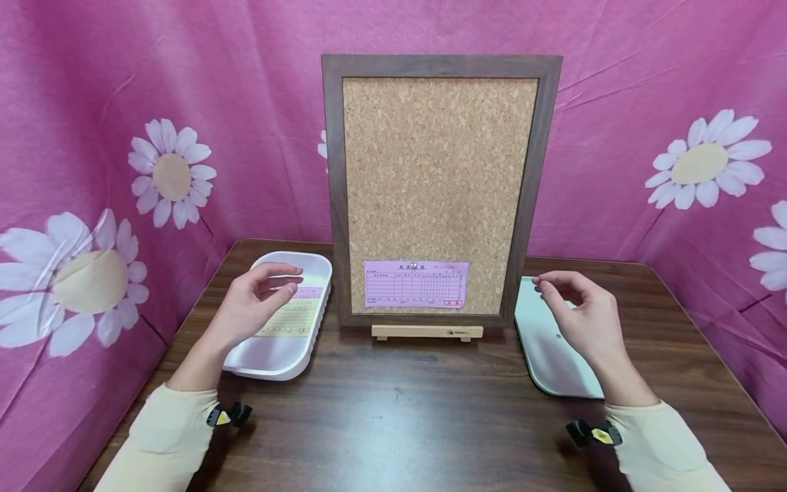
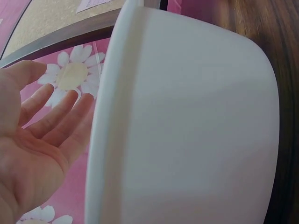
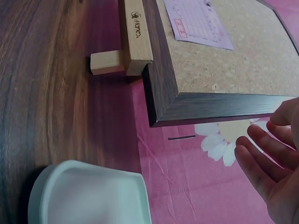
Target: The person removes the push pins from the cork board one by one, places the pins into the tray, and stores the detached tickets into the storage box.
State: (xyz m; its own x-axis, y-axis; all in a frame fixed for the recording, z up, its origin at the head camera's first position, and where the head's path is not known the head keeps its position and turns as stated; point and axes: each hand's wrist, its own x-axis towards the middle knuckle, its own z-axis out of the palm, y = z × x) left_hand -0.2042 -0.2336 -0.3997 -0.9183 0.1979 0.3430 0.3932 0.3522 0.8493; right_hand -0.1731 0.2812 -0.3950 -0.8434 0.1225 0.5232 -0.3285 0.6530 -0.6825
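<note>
My left hand hovers over a white tray with its fingers loosely bent and nothing in them. Inside that tray lie a yellow printed slip and a pink one, both partly covered by the hand. A pink form is fastened by a clear push pin to the lower part of the framed corkboard. Above a pale green tray hangs my right hand, its thumb and index fingertips close together. No held object is visible there.
A small wooden stand supports the corkboard upright on the dark wood table. In the green tray sits a tiny pin-like object. Pink flowered cloth hangs behind and at both sides.
</note>
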